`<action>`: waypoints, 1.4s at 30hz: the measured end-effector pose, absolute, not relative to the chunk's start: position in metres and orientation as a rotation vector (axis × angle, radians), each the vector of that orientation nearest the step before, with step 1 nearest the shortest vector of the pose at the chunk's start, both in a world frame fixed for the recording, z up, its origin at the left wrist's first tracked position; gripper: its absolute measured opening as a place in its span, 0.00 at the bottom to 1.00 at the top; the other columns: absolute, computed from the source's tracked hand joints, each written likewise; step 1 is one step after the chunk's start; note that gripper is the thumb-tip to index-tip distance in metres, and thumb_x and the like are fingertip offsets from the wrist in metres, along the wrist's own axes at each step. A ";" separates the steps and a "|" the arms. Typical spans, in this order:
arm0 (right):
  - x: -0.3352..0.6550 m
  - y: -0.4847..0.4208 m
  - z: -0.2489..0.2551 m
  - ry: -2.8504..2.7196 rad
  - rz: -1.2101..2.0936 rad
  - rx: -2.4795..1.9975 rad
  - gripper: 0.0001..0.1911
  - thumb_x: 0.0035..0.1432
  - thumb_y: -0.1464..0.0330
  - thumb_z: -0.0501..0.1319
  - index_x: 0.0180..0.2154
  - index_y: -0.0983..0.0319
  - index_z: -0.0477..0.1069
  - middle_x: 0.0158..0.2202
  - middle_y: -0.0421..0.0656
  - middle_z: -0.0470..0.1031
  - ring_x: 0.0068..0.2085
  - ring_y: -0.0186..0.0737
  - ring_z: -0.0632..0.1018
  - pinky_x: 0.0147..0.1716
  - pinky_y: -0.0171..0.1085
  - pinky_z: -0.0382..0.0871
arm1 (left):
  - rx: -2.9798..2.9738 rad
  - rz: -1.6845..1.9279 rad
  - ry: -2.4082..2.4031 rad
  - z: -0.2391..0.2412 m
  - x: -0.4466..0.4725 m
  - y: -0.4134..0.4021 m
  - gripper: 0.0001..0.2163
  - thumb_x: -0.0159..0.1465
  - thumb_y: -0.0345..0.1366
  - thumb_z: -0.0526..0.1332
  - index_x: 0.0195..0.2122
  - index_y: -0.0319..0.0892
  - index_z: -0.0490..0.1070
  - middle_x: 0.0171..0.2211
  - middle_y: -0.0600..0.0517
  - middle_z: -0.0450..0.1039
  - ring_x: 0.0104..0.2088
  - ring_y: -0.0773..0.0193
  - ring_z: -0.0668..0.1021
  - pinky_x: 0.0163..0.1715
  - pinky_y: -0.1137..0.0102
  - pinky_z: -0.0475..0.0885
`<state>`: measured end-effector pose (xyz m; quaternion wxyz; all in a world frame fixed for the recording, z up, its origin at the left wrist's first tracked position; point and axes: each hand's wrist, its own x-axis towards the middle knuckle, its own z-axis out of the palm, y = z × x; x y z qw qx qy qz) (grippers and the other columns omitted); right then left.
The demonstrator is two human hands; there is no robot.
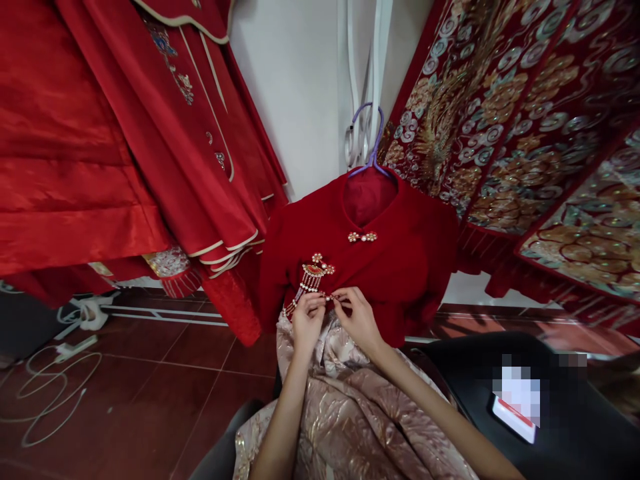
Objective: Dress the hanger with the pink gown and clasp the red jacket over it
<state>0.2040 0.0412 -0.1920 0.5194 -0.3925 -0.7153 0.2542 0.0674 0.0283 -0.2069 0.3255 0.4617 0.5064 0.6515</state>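
Observation:
A dark red velvet jacket (390, 260) with a round neckline hangs in front of me on a purple hanger (373, 159). Both hands are at its lower front edge. My left hand (307, 323) pinches one end of a small pearl-beaded clasp (328, 299), and the fingers of my right hand (359, 319) are closed on its other end. Just above, a fan-shaped brooch (314, 271) with hanging bead strands is fixed to the jacket. Near the neckline sits a flower-shaped pearl fastener (362, 237). My fingertips partly hide the clasp.
Shiny pinkish-beige fabric (345, 413) covers my lap. Red garments (200, 133) hang at the left, richly embroidered ones (505, 127) at the right. A black seat (450, 363) bears a partly blurred white-and-red item (515, 420). White cables (55, 393) lie on the tiled floor.

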 end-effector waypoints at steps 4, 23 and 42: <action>0.212 0.028 -0.185 -1.554 0.495 -0.990 0.06 0.62 0.71 0.54 0.40 0.61 0.68 0.38 0.44 0.68 0.35 0.36 0.73 0.32 0.35 0.72 | 1.174 1.845 1.447 -0.203 0.070 0.015 0.06 0.56 0.30 0.62 0.35 0.40 0.71 0.34 0.49 0.76 0.33 0.66 0.78 0.35 0.72 0.74; 0.209 0.032 -0.203 -1.647 0.651 -1.025 0.08 0.61 0.70 0.55 0.43 0.61 0.69 0.40 0.46 0.72 0.39 0.40 0.75 0.36 0.38 0.73 | 1.724 1.645 1.631 -0.200 0.076 0.008 0.06 0.64 0.37 0.60 0.38 0.43 0.75 0.37 0.48 0.76 0.40 0.60 0.76 0.40 0.68 0.71; 0.252 0.025 -0.150 -1.723 1.396 -0.823 0.13 0.54 0.61 0.66 0.37 0.62 0.71 0.29 0.39 0.73 0.30 0.34 0.74 0.33 0.34 0.71 | 1.197 1.818 1.242 -0.163 0.080 0.029 0.14 0.61 0.45 0.62 0.42 0.40 0.76 0.41 0.46 0.78 0.39 0.63 0.80 0.42 0.69 0.75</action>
